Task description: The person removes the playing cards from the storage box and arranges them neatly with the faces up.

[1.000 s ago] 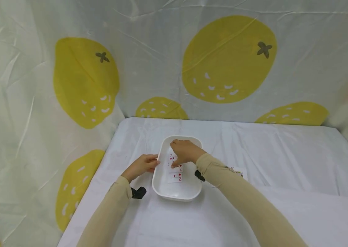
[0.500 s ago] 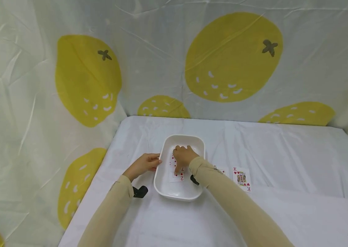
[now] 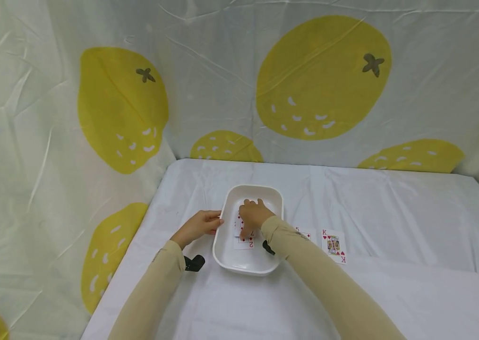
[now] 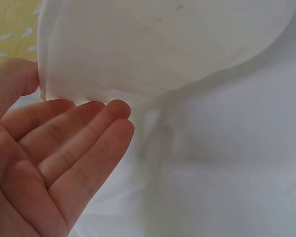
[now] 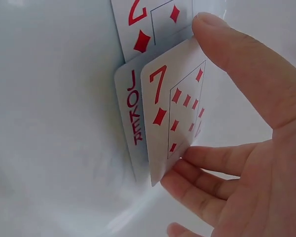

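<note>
A white tray [image 3: 227,257] stands on the table. My left hand [image 3: 198,227] grips its left rim, thumb on the edge and fingers against the outer wall, as the left wrist view shows. Inside the tray, my right hand [image 3: 254,218] holds a seven of diamonds [image 5: 163,118] by its two short ends, thumb at one and fingertips at the other. That card is tilted, one long edge raised. Under it lies a joker [image 5: 129,113], partly covered. A two of diamonds [image 5: 133,22] lies beside them, overlapped by the joker and seven.
To the tray's right, a king of hearts [image 3: 334,245] lies face up on the white-covered table. Next to it is a five with a red diamond [image 3: 308,235], partly hidden by my right forearm. A lemon-print cloth [image 3: 214,85] hangs behind and at the left.
My right hand has come down onto the seven of diamonds and taken hold of it. As the forearm shifted left, the king and the five came into view. The left hand stays on the rim.
</note>
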`<state>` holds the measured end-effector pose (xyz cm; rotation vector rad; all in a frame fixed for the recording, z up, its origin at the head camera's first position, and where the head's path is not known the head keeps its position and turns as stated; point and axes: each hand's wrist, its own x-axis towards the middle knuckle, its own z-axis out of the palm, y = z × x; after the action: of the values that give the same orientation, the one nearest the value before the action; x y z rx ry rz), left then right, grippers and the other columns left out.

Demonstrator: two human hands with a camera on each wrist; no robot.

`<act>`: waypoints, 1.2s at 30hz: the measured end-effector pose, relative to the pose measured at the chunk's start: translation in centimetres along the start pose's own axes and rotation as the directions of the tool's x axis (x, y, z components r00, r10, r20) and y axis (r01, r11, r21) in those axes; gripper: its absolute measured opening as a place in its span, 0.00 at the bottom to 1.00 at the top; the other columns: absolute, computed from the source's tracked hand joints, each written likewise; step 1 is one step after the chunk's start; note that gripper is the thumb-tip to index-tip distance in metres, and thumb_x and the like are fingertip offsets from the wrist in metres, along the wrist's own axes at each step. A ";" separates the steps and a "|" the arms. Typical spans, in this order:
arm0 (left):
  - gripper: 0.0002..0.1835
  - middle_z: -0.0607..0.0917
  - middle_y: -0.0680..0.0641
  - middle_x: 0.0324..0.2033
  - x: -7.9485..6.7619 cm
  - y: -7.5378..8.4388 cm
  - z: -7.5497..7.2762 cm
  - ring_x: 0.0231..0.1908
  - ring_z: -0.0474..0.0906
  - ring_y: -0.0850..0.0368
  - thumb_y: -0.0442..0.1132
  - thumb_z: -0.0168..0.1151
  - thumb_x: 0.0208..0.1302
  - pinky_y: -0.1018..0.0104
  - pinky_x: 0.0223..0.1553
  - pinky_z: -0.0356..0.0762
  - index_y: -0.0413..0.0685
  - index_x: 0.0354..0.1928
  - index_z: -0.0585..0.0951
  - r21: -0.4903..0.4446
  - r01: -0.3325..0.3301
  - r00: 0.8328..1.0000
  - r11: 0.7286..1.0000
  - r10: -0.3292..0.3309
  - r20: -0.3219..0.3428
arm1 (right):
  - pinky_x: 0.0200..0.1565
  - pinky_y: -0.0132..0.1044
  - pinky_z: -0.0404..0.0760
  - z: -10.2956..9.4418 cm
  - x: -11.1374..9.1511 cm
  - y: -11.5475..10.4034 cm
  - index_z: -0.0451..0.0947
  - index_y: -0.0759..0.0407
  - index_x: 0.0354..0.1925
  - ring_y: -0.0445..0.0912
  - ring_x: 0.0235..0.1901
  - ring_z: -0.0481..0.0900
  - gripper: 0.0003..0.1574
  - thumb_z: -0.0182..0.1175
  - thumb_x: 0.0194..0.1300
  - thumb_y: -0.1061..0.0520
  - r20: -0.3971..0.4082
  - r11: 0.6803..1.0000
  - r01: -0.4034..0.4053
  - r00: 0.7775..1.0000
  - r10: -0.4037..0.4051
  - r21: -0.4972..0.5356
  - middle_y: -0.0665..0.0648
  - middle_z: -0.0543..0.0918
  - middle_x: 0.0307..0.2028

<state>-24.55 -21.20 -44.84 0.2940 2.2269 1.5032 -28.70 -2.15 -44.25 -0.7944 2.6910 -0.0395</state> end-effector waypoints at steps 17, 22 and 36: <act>0.23 0.78 0.44 0.49 0.6 -1.2 0.2 0.42 0.77 0.54 0.39 0.56 0.63 0.63 0.41 0.78 0.43 0.60 0.70 0.023 0.058 0.996 0.998 -0.056 -0.068 | 0.55 0.47 0.65 -4.3 -3.1 1.8 0.69 0.64 0.51 0.50 0.43 0.70 0.48 0.70 0.39 0.36 -0.053 0.994 0.042 0.997 -0.047 -0.096 0.57 0.71 0.40; 0.23 0.77 0.42 0.50 0.6 -1.2 0.2 0.43 0.77 0.51 0.38 0.56 0.63 0.62 0.41 0.78 0.42 0.60 0.69 -0.006 0.046 0.998 0.999 -0.046 -0.053 | 0.48 0.45 0.71 -5.6 -5.2 4.3 0.69 0.68 0.51 0.50 0.38 0.69 0.50 0.70 0.39 0.36 -0.099 0.988 0.070 0.992 -0.084 -0.137 0.58 0.70 0.38; 0.24 0.78 0.42 0.49 0.7 -1.1 0.4 0.40 0.78 0.50 0.37 0.55 0.64 0.63 0.40 0.78 0.42 0.61 0.68 -0.038 0.070 0.996 0.997 -0.072 -0.047 | 0.48 0.52 0.71 -4.1 -11.6 12.4 0.66 0.73 0.52 0.56 0.41 0.70 0.50 0.70 0.38 0.43 -0.122 0.998 0.013 0.992 -0.022 -0.068 0.66 0.69 0.46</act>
<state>-24.94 -21.01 -46.13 0.1665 2.2201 1.5268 -27.39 14.23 -38.32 -0.8621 2.8145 -0.0025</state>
